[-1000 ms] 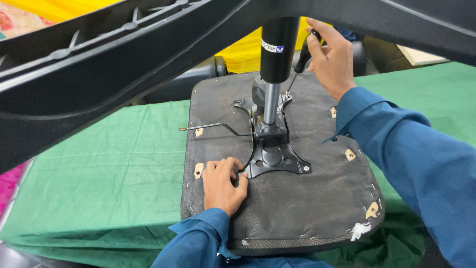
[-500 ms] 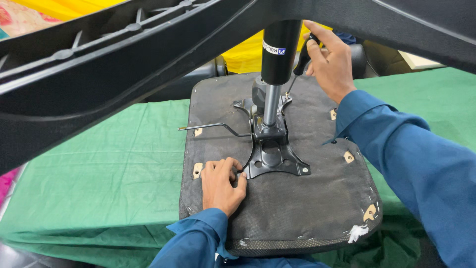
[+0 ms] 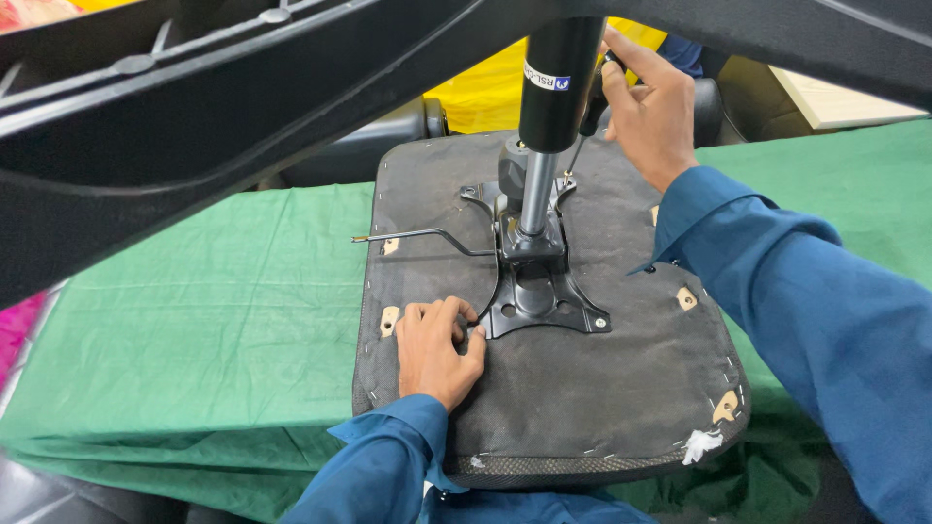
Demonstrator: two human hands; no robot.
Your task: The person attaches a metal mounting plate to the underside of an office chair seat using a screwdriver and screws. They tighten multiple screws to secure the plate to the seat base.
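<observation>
An upturned office chair seat (image 3: 602, 408), black fabric underside up, lies on a green cloth. A black metal mounting plate (image 3: 539, 296) is fixed to its middle, with a gas cylinder (image 3: 553, 87) rising from it and a thin lever rod (image 3: 417, 236) sticking out left. My left hand (image 3: 437, 349) presses flat on the seat with fingers at the plate's near left corner. My right hand (image 3: 650, 107) grips a screwdriver (image 3: 582, 136) whose tip meets the plate's far right corner.
Black chair base legs (image 3: 243, 126) cross the top of the view, close to the camera. The green cloth (image 3: 194, 320) covers the table to both sides. Yellow fabric (image 3: 485, 92) and dark chair parts lie behind the seat. A pale board (image 3: 835, 97) sits at the far right.
Almost nothing differs. The view has shifted slightly; both hands stay where they were on the seat and the screwdriver.
</observation>
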